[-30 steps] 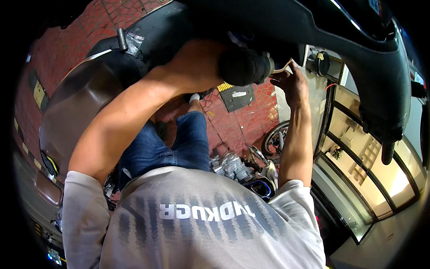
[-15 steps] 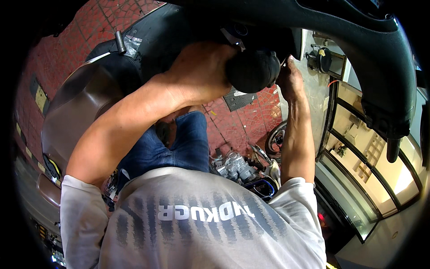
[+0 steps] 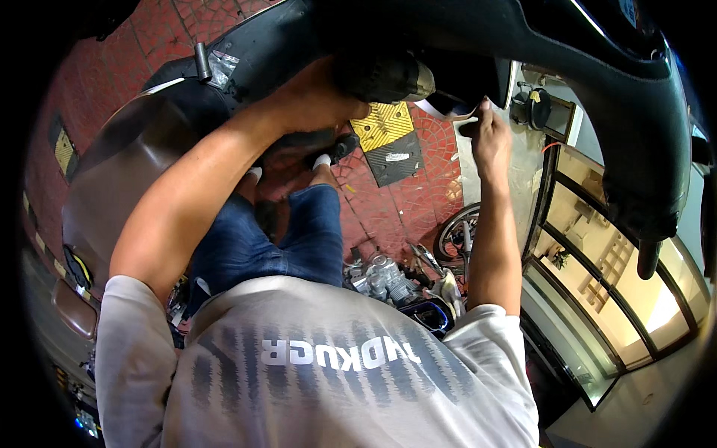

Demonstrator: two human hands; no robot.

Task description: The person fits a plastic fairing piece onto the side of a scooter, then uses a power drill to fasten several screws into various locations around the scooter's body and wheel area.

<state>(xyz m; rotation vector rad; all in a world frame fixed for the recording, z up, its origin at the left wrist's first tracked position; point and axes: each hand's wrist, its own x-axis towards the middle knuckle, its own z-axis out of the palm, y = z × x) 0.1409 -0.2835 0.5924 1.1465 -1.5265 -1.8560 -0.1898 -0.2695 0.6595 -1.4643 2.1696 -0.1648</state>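
Note:
My left hand (image 3: 340, 101) is wrapped round a dark, bulky power tool with a paler nose, which looks like a cordless drill (image 3: 385, 78). The tool lies beside the dark underside of the scooter's front panel (image 3: 463, 71), its nose towards the right. Most of my left fingers are hidden behind it. At the lower edge of that panel, my right hand (image 3: 491, 142) has its thumb and fingers closed together. Whether they pinch the panel's rim or a small part is too small to tell.
The scooter's handlebar (image 3: 642, 149) arches down on the right. Its brown seat (image 3: 127, 187) is at left, and a metal socket (image 3: 202, 62) and plastic bag (image 3: 222, 69) lie on the black floorboard. Engine parts (image 3: 385, 276) and a wheel (image 3: 455, 231) lie on the red-tiled ground.
My left hand has drawn the power tool leftward and up, away from my right hand, and its nose now shows. My right hand stays near the panel edge, slightly lower.

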